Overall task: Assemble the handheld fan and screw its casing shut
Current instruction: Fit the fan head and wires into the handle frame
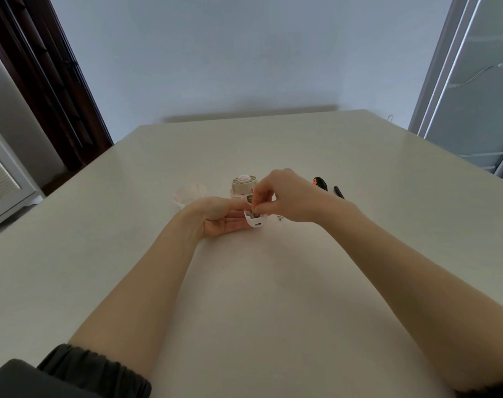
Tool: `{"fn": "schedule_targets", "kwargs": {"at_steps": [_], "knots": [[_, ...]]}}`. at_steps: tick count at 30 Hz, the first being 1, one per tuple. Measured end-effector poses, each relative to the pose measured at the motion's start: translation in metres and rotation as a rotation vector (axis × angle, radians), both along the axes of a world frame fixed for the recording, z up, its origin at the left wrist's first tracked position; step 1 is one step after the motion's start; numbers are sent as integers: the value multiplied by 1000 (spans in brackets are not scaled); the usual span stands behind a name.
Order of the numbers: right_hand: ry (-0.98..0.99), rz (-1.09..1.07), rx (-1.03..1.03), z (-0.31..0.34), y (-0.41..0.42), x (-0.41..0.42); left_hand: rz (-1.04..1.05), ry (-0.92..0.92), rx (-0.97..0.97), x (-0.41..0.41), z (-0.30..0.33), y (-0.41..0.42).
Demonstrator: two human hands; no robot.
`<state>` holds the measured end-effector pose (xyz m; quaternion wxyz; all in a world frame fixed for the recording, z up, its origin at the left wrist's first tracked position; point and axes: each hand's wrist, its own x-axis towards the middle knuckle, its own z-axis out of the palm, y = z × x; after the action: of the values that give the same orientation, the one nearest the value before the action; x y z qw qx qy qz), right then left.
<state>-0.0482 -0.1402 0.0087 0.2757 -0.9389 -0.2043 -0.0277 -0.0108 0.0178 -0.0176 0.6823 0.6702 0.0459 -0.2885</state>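
On the bench (273, 282), the left hand (216, 216) lies palm up with fingers straight, steadying the open white fan casing (256, 221) from the side so it cannot slide. The right hand (284, 198) reaches in from above, its grip pinched narrow on something too small to tell, probably a screw. Just beyond sits the fan head (243, 185); farther right, a screwdriver (320, 183).

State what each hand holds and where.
The left hand steadies the white fan casing at its left side, fingers straight. The right hand pinches something tiny over the open casing; what it is cannot be told.
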Motion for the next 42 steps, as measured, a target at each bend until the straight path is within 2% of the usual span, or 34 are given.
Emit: {"fn": "schedule_targets", "kwargs": {"at_steps": [15, 31, 34, 39, 42], "knots": [[88, 33, -27, -1, 3, -8, -96, -51, 96, -5, 3, -3], [142, -8, 33, -5, 1, -6, -101, -79, 79, -3, 0, -1], [158, -51, 129, -5, -2, -3, -83, -100, 60, -1, -2, -1], [25, -248, 420, -16, -4, 7, -6, -119, 38, 3, -6, -2], [95, -307, 547, -22, -6, 10, 1, -127, 44, 5, -7, -4]]}}
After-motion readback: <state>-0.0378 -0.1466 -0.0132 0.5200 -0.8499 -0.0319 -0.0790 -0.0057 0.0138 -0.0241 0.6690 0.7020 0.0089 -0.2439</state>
